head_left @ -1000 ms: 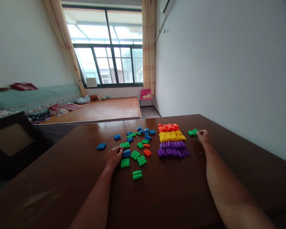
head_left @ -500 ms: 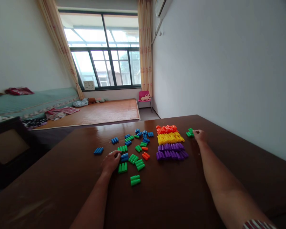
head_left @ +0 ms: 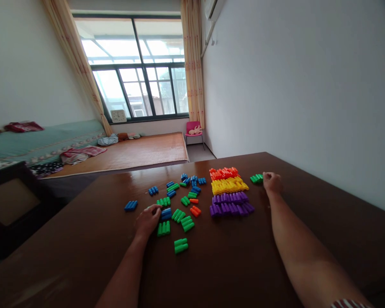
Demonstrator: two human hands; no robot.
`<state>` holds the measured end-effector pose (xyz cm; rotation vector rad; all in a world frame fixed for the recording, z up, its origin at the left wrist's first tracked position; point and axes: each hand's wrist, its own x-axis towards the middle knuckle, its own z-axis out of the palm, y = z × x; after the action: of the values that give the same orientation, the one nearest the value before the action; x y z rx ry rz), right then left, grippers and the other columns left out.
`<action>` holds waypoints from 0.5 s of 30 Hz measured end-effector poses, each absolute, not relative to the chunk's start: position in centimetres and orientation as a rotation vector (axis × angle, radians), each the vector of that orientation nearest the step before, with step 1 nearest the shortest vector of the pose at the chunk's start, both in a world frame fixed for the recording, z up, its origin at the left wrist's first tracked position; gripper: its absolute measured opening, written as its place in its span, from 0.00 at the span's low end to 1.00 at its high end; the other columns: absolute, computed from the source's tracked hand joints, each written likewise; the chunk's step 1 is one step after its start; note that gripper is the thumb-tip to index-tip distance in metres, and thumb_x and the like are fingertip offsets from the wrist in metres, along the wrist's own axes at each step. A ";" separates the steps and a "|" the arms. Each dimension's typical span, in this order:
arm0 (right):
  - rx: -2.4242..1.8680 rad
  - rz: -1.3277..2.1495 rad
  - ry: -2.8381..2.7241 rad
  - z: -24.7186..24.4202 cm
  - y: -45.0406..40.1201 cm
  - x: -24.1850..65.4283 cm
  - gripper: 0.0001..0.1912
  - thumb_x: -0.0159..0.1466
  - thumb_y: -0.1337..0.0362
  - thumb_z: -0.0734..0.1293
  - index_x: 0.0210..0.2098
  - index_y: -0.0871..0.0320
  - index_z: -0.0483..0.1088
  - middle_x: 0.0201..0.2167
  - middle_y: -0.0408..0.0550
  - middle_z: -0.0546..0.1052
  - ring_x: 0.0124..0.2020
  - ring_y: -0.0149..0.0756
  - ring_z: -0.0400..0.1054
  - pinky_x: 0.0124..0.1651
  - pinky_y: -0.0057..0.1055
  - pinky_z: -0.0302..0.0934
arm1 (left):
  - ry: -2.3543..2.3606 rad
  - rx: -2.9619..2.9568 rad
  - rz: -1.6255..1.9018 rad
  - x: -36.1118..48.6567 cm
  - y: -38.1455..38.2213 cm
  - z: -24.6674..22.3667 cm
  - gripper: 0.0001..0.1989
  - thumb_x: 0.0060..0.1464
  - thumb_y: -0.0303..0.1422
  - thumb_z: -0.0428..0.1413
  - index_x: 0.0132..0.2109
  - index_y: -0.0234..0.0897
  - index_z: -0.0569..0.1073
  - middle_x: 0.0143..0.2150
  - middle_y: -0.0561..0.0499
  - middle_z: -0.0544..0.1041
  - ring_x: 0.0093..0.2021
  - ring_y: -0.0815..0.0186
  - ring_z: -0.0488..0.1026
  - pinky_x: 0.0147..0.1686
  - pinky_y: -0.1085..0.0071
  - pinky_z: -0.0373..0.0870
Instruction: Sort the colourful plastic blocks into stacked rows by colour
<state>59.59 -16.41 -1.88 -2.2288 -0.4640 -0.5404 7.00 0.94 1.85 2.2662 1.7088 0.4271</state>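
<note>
My left hand (head_left: 147, 221) rests on the table with curled fingers closed at the left end of a blue block of joined plastic pegs (head_left: 166, 213). Green peg blocks lie close around it, one just behind (head_left: 163, 201) and one just in front (head_left: 163, 228). On the far right, my right hand (head_left: 272, 183) pinches the right end of a short row of green pegs (head_left: 256, 178) lying on the tabletop. Left of that row, pegs are lined up by colour: orange (head_left: 224, 173), yellow (head_left: 229, 185) and two purple rows (head_left: 231, 209).
Loose blue (head_left: 131, 205) and green blocks (head_left: 181, 246), with a few orange pegs (head_left: 195, 211), are scattered over the middle of the dark brown table (head_left: 218, 261). A white wall (head_left: 295, 94) runs along the right. Behind the table stand a bed (head_left: 141, 152) and a pink chair (head_left: 193, 127).
The green pegs at my right hand, bunched unevenly before, now lie in a straight row. My left hand stays by the blue block. The view has shifted slightly.
</note>
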 end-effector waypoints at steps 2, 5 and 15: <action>-2.135 -0.633 -0.521 -2.0 -16.4 59.8 0.19 0.62 0.57 0.57 0.38 0.62 0.75 0.37 0.58 0.73 0.39 0.44 0.66 0.41 0.38 0.59 | 1.701 2.269 0.453 7.0 0.8 1.7 0.16 0.59 0.41 0.48 0.47 0.50 0.78 0.48 0.52 0.80 0.47 0.57 0.76 0.41 0.68 0.68; -1.999 -0.718 -0.617 -1.2 -15.7 59.3 0.19 0.63 0.58 0.56 0.40 0.63 0.74 0.37 0.57 0.74 0.36 0.42 0.66 0.42 0.38 0.60 | 1.693 2.265 0.493 7.1 0.3 1.6 0.16 0.58 0.40 0.48 0.47 0.49 0.78 0.47 0.51 0.80 0.47 0.58 0.76 0.41 0.68 0.68; -1.522 0.011 -1.874 7.0 -8.4 38.3 0.13 0.64 0.60 0.61 0.43 0.55 0.74 0.39 0.49 0.79 0.38 0.37 0.72 0.44 0.33 0.65 | 1.740 2.217 0.538 7.4 0.0 1.1 0.15 0.57 0.40 0.49 0.45 0.52 0.79 0.46 0.52 0.80 0.45 0.58 0.76 0.42 0.67 0.69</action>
<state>38.34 -8.36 7.00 -1.5225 -1.8741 0.0107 7.39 -0.03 1.06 2.2171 1.7400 0.5378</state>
